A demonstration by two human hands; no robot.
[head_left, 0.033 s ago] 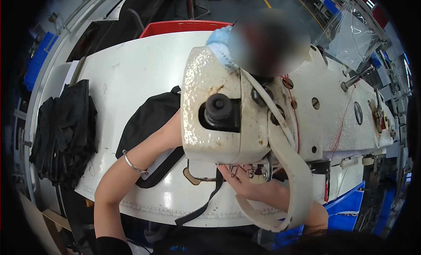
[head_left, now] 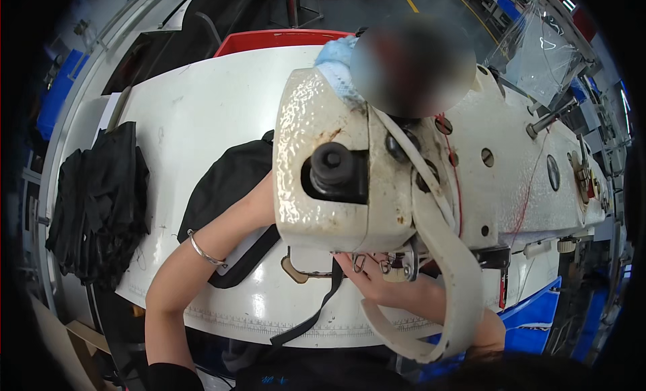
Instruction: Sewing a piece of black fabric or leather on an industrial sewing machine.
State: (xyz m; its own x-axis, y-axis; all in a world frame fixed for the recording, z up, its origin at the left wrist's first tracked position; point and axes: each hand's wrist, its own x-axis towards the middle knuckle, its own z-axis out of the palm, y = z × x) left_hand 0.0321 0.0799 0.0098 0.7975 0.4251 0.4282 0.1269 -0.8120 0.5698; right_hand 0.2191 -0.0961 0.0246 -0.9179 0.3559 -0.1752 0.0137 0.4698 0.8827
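Note:
A cream sewing machine head (head_left: 323,223) with a black knob stands over the middle of the white table. My left hand (head_left: 266,197) reaches in behind it from the left, over a black fabric piece (head_left: 225,172) with a rounded edge. Only the wrist end shows; its fingers are hidden. On the other side, below the machine head, my right hand (head_left: 380,287) is bent with its fingers close together beside a narrow black strap (head_left: 316,317). The machine covers the fingertips, so what they press or pinch is unclear. The strap's loose end trails toward the table's front edge.
A stack of folded black fabric (head_left: 101,202) lies at the left of the white table (head_left: 195,95). Behind the table is a red bin (head_left: 282,40). A curved cream guard (head_left: 464,290) hangs in front of my right forearm. A blue bin (head_left: 531,317) stands at the lower right.

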